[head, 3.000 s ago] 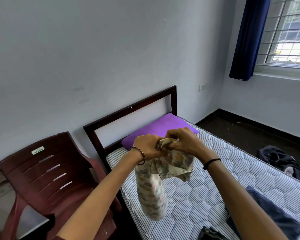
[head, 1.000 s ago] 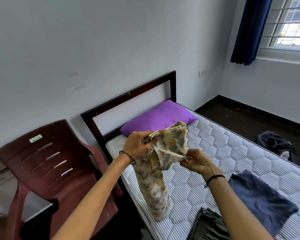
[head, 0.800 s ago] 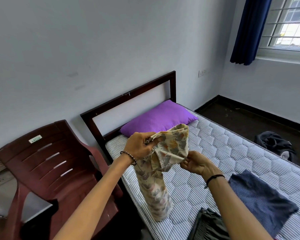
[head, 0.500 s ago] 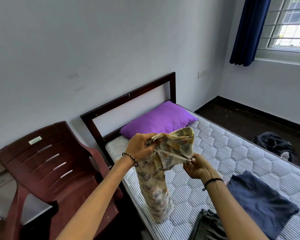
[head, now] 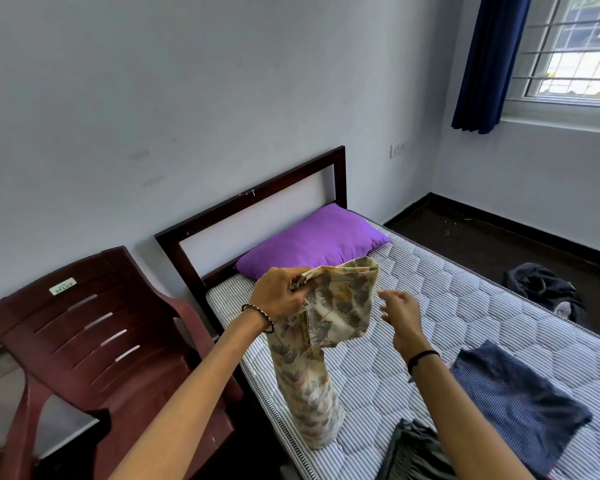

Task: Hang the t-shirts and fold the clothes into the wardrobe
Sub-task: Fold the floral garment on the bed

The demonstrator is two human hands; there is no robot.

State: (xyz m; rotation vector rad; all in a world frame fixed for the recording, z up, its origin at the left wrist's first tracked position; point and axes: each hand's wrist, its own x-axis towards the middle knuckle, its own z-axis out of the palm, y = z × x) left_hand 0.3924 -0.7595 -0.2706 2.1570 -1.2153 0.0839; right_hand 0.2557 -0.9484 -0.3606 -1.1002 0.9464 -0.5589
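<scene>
Only left hand (head: 280, 296) gripping garment (head: 329, 327).

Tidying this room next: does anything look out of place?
Yes. A dark bundle of clothing lies heaped on the floor beyond the bed, away from the garments on the mattress. Nothing looks spilled or damaged.

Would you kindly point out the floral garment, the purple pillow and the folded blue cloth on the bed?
floral garment (head: 340, 306), head view, on its upper draped panel.
purple pillow (head: 312, 242), head view, on its middle.
folded blue cloth (head: 513, 403), head view, on its top face.
</scene>
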